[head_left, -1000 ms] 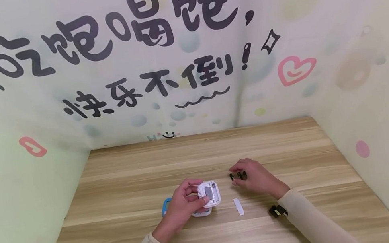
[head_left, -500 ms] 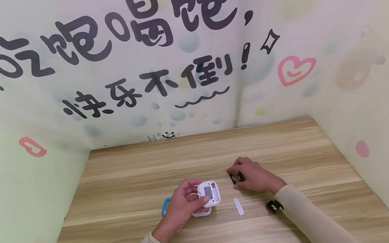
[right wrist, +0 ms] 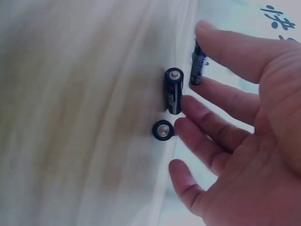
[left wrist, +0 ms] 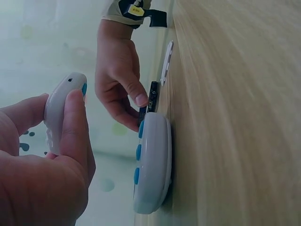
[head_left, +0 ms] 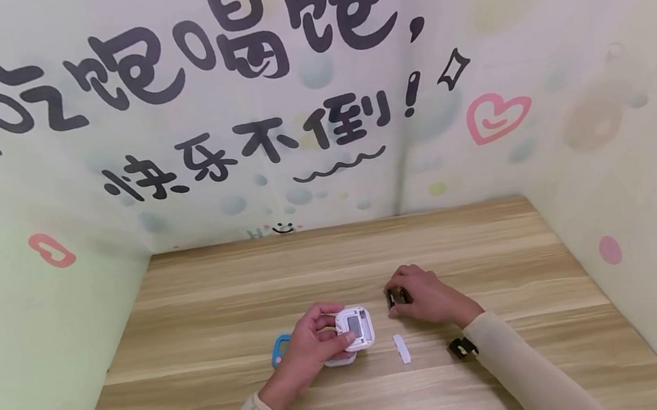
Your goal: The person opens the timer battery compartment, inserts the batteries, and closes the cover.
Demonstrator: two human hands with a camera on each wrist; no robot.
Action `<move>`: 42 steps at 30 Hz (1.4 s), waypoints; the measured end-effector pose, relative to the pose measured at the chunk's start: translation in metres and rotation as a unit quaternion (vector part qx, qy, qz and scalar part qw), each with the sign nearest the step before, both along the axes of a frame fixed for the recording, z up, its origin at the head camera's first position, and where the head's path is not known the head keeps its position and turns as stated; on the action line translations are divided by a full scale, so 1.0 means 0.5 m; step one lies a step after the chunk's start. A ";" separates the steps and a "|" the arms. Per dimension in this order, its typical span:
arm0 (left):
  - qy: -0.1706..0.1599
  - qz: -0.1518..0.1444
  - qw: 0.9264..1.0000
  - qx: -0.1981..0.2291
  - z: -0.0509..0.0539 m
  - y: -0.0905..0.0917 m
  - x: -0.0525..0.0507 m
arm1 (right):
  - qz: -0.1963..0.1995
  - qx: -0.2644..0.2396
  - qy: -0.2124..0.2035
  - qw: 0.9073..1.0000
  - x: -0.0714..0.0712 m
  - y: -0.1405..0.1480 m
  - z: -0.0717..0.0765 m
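Observation:
My left hand (head_left: 305, 344) grips a small white electronic device (head_left: 356, 328), its back with an open battery slot facing up in the head view. The left wrist view shows this device (left wrist: 61, 106) edge-on between thumb and fingers, above the table. My right hand (right wrist: 249, 108) pinches a dark battery (right wrist: 197, 63) between thumb and index finger. Two more dark batteries, one lying by the middle finger (right wrist: 174, 92) and another end-on (right wrist: 163, 130), are beside the other fingers. A white battery cover (head_left: 402, 348) lies on the table between the hands.
A white device with blue buttons (left wrist: 154, 162) lies on the wooden table (head_left: 221, 280). In the head view, a blue part (head_left: 281, 351) shows beside my left hand, which hides much around it. Patterned walls (head_left: 328, 198) enclose the table's back and sides.
My right hand has shifted slightly left and drawn its thumb and index finger together on one battery. The left hand keeps its hold on the white device, almost still.

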State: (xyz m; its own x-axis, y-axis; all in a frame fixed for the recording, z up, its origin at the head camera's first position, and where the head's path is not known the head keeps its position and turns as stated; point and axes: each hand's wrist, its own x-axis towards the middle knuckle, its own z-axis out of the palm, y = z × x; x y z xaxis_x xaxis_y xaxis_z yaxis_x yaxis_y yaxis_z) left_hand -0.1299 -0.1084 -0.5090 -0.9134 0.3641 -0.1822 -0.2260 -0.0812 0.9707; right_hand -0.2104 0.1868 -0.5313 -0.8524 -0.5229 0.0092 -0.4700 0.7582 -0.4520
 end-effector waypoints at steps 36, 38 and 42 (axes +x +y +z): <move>0.004 -0.016 1.000 0.001 0.002 0.020 -0.011 | 0.079 -0.181 0.006 0.980 0.126 -0.042 0.103; 0.005 -0.017 1.000 -0.001 0.002 0.021 -0.010 | 0.074 -0.183 0.001 0.980 0.134 -0.044 0.106; 0.005 -0.018 1.000 0.000 0.004 0.023 -0.008 | 0.074 -0.185 -0.001 0.980 0.144 -0.049 0.103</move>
State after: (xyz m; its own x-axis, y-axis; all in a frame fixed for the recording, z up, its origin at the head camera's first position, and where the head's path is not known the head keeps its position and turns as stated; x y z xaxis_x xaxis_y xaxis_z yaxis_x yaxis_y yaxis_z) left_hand -0.1340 -0.0967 -0.5071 -0.9014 0.3967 -0.1733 -0.2193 -0.0733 0.9729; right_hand -0.1385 0.1624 -0.4800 -0.7682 -0.6011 0.2205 -0.5612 0.4663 -0.6838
